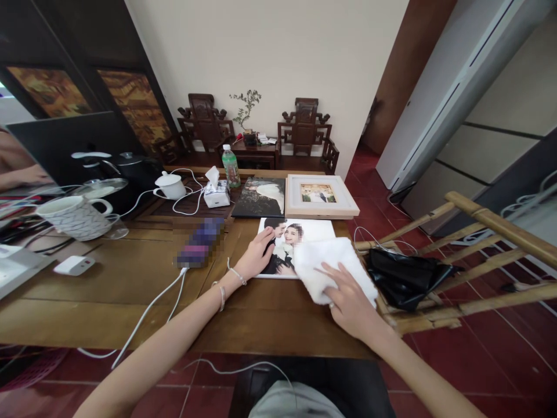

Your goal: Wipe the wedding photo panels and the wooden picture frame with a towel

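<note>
A photo panel with a picture of a couple lies flat on the wooden table. My left hand rests on its left part, fingers stretched out and holding nothing. Over the panel's lower right corner and the table beside it spreads a white fluffy cloth. My right hand holds this cloth from above, with some fingers pressed on it; the thumb is partly hidden. Behind the panel lie a dark photo panel showing a white dress and a light wooden picture frame with a small photo inside.
A blurred phone on a white cable lies to the left. Further left stand a patterned mug, a lidded white cup, a tissue box and a green bottle. A bamboo chair bears a black bag at right.
</note>
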A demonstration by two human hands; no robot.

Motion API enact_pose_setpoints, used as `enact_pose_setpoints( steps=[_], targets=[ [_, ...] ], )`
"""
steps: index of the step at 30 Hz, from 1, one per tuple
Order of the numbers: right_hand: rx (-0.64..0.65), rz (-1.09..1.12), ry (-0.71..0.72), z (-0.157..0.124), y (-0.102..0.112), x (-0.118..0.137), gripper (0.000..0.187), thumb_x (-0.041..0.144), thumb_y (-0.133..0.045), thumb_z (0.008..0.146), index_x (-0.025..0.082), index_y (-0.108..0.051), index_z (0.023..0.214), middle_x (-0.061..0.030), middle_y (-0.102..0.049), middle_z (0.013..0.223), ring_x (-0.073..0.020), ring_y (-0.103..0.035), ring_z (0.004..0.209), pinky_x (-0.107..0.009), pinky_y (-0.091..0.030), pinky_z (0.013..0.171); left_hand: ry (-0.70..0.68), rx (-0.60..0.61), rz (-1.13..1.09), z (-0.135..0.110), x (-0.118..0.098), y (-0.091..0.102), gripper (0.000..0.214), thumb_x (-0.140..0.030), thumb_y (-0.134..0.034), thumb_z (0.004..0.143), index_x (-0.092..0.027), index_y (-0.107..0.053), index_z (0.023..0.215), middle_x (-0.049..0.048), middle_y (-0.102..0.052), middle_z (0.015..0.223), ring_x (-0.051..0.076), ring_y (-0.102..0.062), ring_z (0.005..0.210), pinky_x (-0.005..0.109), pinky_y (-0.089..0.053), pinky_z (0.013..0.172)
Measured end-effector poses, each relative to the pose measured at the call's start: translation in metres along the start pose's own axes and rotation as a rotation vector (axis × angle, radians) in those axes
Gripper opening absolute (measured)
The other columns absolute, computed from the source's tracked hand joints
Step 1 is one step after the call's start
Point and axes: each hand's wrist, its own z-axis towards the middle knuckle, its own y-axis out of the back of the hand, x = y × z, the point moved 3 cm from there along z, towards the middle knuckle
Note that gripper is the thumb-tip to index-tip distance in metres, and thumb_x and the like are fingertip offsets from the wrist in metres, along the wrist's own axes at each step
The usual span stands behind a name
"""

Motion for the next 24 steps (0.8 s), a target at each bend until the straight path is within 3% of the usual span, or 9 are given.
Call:
enact_pose_setpoints(
  steps=[5,9,17,21,24],
  targets=[
    [0.024,0.056,0.009,-0.015,0.007,0.013,0.043,-0.001,-0.043,0.060,0.017,-0.071,0.088,-0.0125,-0.056,0.136,-0.0273,-0.043,0.133,-0.054,-0.028,0.113,-0.002,0.008,0.009,0.000,0.000,0.000,0.042,-0.026,-0.037,0.095,-0.011,-0.052,0.131,0.0170,-0.046,0.144,0.026,-0.037,0.138,0.044,-0.028,0.116],
    [0.021,0.020,-0.038,0.013,0.001,-0.005,0.040,0.001,-0.044,0.064,0.016,-0.071,0.090,-0.0172,-0.060,0.130,-0.0271,-0.047,0.130,-0.052,-0.031,0.111,-0.007,0.009,0.022,0.001,0.000,0.000,0.043,-0.026,-0.036,0.095,-0.009,-0.052,0.131,0.0177,-0.045,0.144,0.026,-0.037,0.138,0.044,-0.028,0.116],
    [0.053,-0.085,-0.082,0.084,-0.017,-0.049,0.044,0.003,-0.048,0.068,0.011,-0.069,0.105,-0.0222,-0.056,0.133,-0.0300,-0.041,0.133,-0.053,-0.026,0.111,-0.008,0.015,0.013,0.001,-0.001,0.002,0.042,-0.026,-0.037,0.095,-0.013,-0.051,0.132,0.0151,-0.047,0.144,0.025,-0.037,0.139,0.046,-0.029,0.116],
    [0.039,-0.077,-0.044,0.092,-0.019,-0.056,0.045,0.000,-0.045,0.067,0.015,-0.069,0.103,-0.0167,-0.054,0.137,-0.0303,-0.039,0.135,-0.057,-0.024,0.110,-0.004,0.017,0.010,0.001,-0.001,0.002,0.041,-0.026,-0.038,0.095,-0.015,-0.052,0.132,0.0138,-0.047,0.144,0.025,-0.036,0.139,0.046,-0.029,0.116],
    [0.044,-0.067,-0.021,0.080,-0.019,-0.048,0.045,-0.002,-0.045,0.065,0.016,-0.069,0.098,-0.0148,-0.052,0.139,-0.0319,-0.037,0.136,-0.061,-0.024,0.109,-0.009,0.011,0.006,0.001,-0.001,0.002,0.041,-0.026,-0.038,0.095,-0.016,-0.051,0.132,0.0124,-0.047,0.144,0.025,-0.037,0.139,0.046,-0.029,0.116]
  ],
)
